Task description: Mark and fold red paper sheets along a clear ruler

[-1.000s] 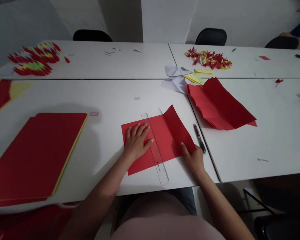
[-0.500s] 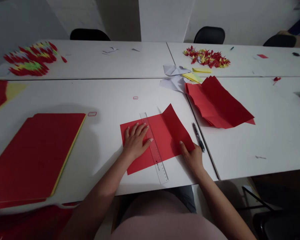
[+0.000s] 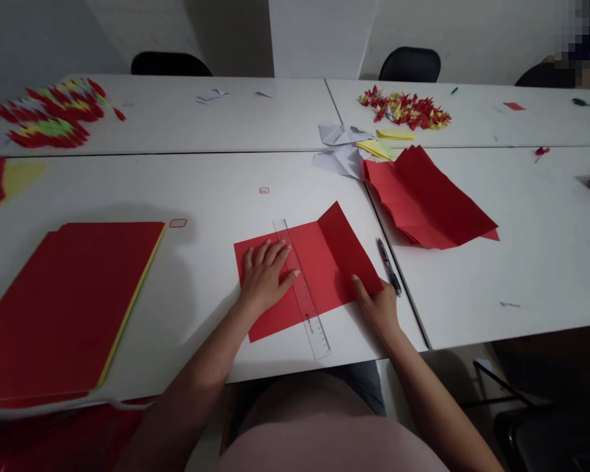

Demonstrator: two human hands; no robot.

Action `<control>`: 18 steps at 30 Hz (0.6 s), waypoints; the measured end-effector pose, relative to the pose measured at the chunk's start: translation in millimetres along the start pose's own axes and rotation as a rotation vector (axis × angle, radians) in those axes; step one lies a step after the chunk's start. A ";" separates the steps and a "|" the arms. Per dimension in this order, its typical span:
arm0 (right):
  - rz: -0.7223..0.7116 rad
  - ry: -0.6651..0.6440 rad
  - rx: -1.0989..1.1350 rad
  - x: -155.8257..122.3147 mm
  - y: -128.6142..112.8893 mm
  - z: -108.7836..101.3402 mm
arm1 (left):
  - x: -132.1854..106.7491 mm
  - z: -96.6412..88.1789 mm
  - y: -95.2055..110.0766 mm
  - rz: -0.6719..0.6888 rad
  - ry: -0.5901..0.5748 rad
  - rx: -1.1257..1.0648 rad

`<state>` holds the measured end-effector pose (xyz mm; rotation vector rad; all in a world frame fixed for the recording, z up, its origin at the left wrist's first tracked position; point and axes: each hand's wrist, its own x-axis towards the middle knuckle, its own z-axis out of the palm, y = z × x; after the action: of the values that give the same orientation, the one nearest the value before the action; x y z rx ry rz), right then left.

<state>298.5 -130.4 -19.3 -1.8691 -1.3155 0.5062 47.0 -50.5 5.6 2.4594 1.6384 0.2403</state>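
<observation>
A sheet of red paper (image 3: 319, 249) lies in front of me, its right part bent upward along a crease. Across it runs a clear plastic ruler (image 3: 311, 308), whose near end sticks out past the paper's edge. My left hand (image 3: 265, 275) is spread flat over the paper and the ruler's left side, pressing both down, fingers apart. My right hand (image 3: 377, 303) pinches the raised right edge of the paper between thumb and fingers; the fingers underneath are hidden. Just right of that hand a black pen (image 3: 389, 267) rests on the table.
A stack of red paper (image 3: 73, 301) with a yellow edge lies at left. Creased red sheets (image 3: 432, 203) sit beyond the pen. Folded red and yellow pieces (image 3: 408, 110) are heaped at the back right, others (image 3: 54, 111) at the back left. White scraps (image 3: 341, 160) lie mid-table.
Both hands keep the same hold on the paper and ruler. The whole view has shifted slightly; otherwise nothing has visibly moved.
</observation>
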 end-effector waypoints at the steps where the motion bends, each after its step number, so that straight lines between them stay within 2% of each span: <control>1: -0.003 -0.001 0.002 0.2 -0.1 0.0 | 0.1 -0.1 0.2 0.000 0.001 0.002; 18: -0.014 0.010 -0.038 1.0 -5.5 -2.9 | 2.1 -0.4 1.1 0.001 -0.015 0.005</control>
<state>297.6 -129.7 -13.1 -1.8893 -1.3391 0.4667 48.7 -49.0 6.4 2.4600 1.6332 0.2171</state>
